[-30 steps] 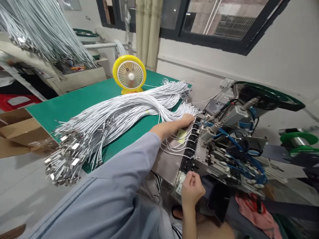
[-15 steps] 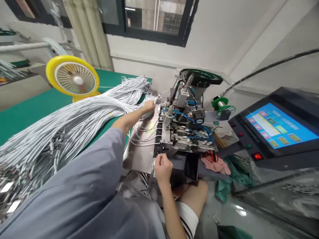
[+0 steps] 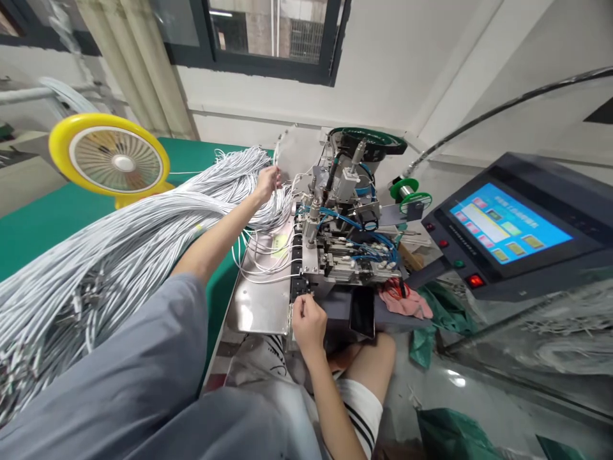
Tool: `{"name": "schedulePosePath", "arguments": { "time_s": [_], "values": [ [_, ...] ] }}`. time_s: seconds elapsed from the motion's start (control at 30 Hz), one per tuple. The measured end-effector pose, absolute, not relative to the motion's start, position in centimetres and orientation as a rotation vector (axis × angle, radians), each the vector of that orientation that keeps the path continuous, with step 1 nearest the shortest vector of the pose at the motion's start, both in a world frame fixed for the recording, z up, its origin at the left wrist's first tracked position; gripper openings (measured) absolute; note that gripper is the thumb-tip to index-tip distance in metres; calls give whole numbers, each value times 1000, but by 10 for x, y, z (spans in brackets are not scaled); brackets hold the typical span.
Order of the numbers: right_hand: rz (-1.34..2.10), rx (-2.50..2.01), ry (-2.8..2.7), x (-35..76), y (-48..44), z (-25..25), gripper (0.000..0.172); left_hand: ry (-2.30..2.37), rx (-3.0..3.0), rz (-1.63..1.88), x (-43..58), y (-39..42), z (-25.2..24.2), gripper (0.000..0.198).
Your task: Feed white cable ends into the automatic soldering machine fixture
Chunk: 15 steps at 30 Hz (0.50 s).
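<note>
My left hand (image 3: 267, 184) is closed around white cable (image 3: 276, 153), whose end sticks up above the fingers. It is over the far end of a long bundle of white cables (image 3: 182, 214). My right hand (image 3: 310, 323) is closed in a pinch at the near end of a black slotted track (image 3: 296, 255) on the machine (image 3: 354, 236). Whatever its fingertips hold, if anything, is too small to make out. Several white cables run from the track in loops over a metal tray (image 3: 258, 303) between my hands.
A yellow fan (image 3: 110, 153) stands on the green table (image 3: 29, 211) at left. To the right are a lit control screen (image 3: 510, 223) and a green wire spool (image 3: 409, 193). A phone (image 3: 363, 312) and a pink cloth (image 3: 407, 300) lie before the machine.
My left hand has lifted up and away from beside the track, with a cable end now upright in it. My right hand stays at the track's near end. The view has shifted slightly right.
</note>
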State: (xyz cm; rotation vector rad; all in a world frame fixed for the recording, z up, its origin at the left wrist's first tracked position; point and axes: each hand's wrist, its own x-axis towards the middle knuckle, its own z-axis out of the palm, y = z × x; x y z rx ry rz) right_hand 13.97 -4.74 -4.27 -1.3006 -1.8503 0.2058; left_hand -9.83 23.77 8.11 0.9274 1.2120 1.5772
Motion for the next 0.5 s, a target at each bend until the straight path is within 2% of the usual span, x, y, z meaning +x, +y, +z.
{"name": "schedulePosePath", "arguments": {
  "time_s": [0.17,0.5],
  "values": [
    [195,-1278,-1852,139,-47,-40,24,1235,928,1573,-117,227,75,18],
    [133,-1316,-1872,138,-46,-40,23,1132,914,1443,-118,218,71,28]
  ]
}}
